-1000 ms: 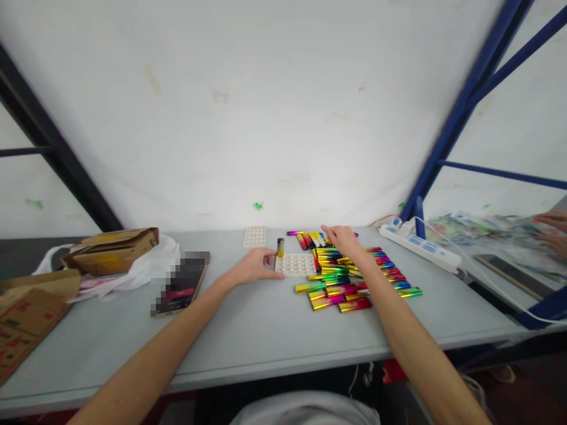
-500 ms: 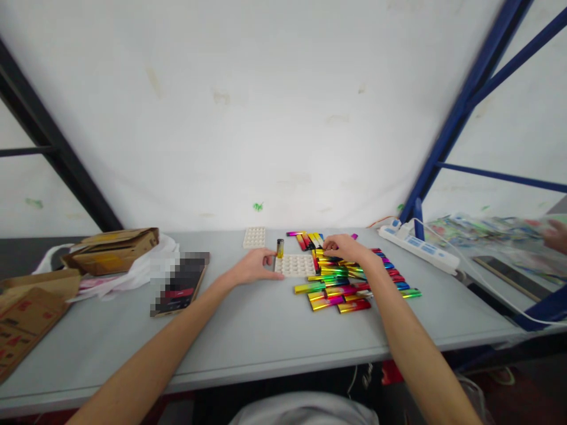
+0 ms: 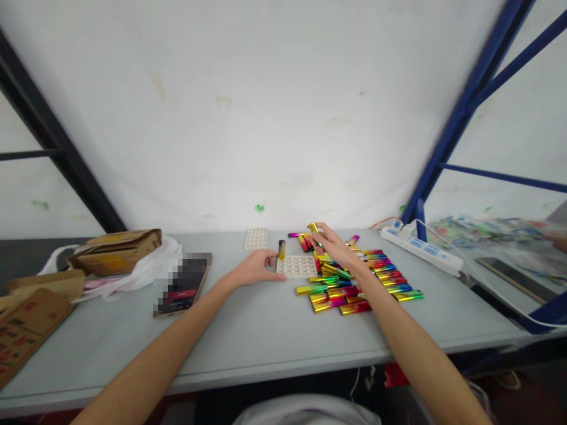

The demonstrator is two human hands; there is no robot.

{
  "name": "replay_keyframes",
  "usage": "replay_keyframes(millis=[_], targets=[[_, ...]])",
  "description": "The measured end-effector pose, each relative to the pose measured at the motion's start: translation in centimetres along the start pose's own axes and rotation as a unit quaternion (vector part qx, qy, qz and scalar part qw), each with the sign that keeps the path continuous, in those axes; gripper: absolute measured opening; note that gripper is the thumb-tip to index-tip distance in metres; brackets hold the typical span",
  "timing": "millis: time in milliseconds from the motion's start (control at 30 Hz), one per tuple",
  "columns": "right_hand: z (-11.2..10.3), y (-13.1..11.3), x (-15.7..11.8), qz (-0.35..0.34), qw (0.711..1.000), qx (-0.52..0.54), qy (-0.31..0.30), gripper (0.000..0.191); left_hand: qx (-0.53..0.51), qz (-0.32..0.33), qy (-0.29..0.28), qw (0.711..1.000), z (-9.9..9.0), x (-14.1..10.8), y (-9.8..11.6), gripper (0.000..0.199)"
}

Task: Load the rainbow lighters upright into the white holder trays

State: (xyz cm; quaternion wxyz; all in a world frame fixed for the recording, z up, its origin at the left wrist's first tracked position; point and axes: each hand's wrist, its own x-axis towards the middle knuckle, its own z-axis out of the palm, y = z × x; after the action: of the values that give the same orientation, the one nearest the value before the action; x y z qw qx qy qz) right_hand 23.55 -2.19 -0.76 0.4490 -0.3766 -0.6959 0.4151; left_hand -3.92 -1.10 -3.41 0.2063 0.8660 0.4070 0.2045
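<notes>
**Right hand point(image 3: 331, 243) pinches a gold lighter point(image 3: 312, 226) near the white tray point(image 3: 297, 267)**

At far left on the grey bench point(image 3: 248, 330) sits an open cardboard box point(image 3: 33, 321) with printed marks. Behind it, a brown carton point(image 3: 119, 251) rests beside a crumpled white plastic bag point(image 3: 155, 262). Next comes a phone point(image 3: 188, 283), partly masked by pixel blocks.

A second white tray point(image 3: 256, 238) lies near the wall. In front of it, the left hand point(image 3: 254, 267) frames the left end of the white tray, its grip spread: thumb at the near corner, curled fingers at the far one. There an upright lighter point(image 3: 282, 249) with a dark top stands.

The gold lighter is raised in the right hand's grip, thumb and fingers pressed on it, near the tray's far right corner. Below that forearm spreads a pile of metallic lighters point(image 3: 341, 290), lying at mixed angles.

Farther right lie a white power strip point(image 3: 420, 250) and a dark device point(image 3: 516, 278); at the edge, another person's hand point(image 3: 558, 239) is blurred.
</notes>
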Motion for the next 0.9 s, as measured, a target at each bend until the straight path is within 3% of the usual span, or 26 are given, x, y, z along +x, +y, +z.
replay_keyframes(millis=[167, 367, 433, 633, 733, 833, 900], targets=[[1.2, 0.0, 0.3, 0.001, 0.998, 0.061, -0.033, 0.042, -0.004, 0.000, -0.003, 1.000, 0.1, 0.0, -0.3, 0.055], [1.7, 0.4, 0.3, 0.004, 0.995, -0.023, 0.102, 0.046, -0.002, 0.000, 0.000, 1.000, 0.1, 0.0, -0.3, 0.055], [2.0, 0.4, 0.4, -0.002, 0.991, -0.059, 0.120, 0.043, -0.002, -0.002, 0.000, 1.000, 0.0, 0.0, -0.1, 0.054], [3.2, -0.2, 0.3, -0.038, 0.996, -0.057, 0.054, 0.049, -0.003, -0.005, 0.000, 1.000, -0.1, -0.1, 0.2, 0.055], [4.0, -0.5, 0.1, -0.001, 1.000, 0.004, 0.026, 0.045, -0.001, -0.005, 0.002, 1.000, 0.0, -0.1, 0.1, 0.055], [4.6, -0.2, 0.1, 0.037, 0.998, 0.014, 0.040, 0.043, -0.005, -0.003, 0.002, 1.000, 0.1, 0.0, -0.1, 0.056], [4.8, 0.0, 0.2, 0.021, 0.997, -0.033, 0.074, 0.046, -0.006, -0.004, 0.004, 1.000, 0.1, 0.0, -0.1, 0.056]])
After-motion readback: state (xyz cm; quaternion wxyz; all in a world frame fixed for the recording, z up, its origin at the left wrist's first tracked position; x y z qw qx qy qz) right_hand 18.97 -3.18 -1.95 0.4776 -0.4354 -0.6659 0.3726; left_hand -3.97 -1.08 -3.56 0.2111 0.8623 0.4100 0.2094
